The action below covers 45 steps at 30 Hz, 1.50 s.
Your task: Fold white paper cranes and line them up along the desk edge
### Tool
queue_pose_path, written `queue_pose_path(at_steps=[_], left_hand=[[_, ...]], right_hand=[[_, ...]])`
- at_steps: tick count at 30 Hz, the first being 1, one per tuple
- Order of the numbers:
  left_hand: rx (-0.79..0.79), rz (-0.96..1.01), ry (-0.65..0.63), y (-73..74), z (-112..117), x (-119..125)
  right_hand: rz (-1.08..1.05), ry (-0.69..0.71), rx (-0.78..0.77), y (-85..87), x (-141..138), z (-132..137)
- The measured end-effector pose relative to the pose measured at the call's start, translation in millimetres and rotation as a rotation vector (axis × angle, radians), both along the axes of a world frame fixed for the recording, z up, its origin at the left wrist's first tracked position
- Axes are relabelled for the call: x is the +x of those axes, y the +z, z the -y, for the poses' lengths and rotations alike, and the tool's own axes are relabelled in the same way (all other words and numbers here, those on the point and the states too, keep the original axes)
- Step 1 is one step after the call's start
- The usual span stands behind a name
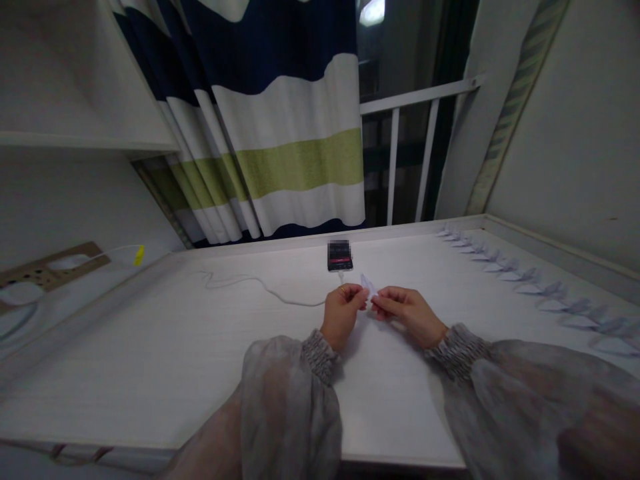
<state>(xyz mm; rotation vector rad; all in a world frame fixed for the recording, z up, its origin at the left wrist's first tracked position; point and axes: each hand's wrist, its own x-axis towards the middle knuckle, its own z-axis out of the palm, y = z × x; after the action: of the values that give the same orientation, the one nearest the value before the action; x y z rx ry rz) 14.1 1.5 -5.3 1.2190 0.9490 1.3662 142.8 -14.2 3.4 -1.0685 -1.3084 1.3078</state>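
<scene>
A small piece of white folded paper (369, 287) is pinched between my two hands, low over the white desk (200, 360). My left hand (343, 311) is closed on its left side, thumb against fingers, with a ring on one finger. On the other side, my right hand (409, 313) grips the paper between thumb and fingertips. One thin pointed flap sticks up and away from me; the fingers cover the lower part. Just beyond the hands lies a black phone (340, 257) with a blurred screen.
Along the desk's right side runs a row of several white folded-paper figures (525, 280), resembling cranes. A white cable (273, 293) trails left from near the phone. A brown board (55, 273) leans at the left wall. Behind the desk hang a striped curtain (300, 160) and white window bars (393, 160).
</scene>
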Motion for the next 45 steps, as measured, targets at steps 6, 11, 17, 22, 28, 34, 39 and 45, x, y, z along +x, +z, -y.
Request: queue_pose_path(at_steps=[6,11,17,22,28,34,39,45], left_hand=[[-0.006,0.003,-0.031,0.2,1,0],[-0.047,0.059,-0.108,2.7,6,3],[-0.04,0.014,-0.109,4.4,7,3],[-0.033,0.003,-0.046,-0.4,1,0],[-0.053,0.004,0.011,-0.3,0,1],[-0.025,0.058,-0.077,1.5,5,3],[-0.007,0.081,-0.117,2.5,6,3],[-0.016,0.073,-0.122,7.1,11,3]], right_hand=[[-0.013,0.011,0.029,0.2,2,0],[-0.019,-0.015,0.1,1.7,4,-2],[0.011,-0.006,0.087,0.1,2,-1],[0.076,-0.064,0.088,-2.6,1,-3],[0.163,-0.181,0.194,-6.2,4,-5],[0.24,-0.189,0.232,-3.3,5,-4],[0.189,-0.202,0.234,0.5,6,-3],[0.155,-0.205,0.268,1.0,6,-1]])
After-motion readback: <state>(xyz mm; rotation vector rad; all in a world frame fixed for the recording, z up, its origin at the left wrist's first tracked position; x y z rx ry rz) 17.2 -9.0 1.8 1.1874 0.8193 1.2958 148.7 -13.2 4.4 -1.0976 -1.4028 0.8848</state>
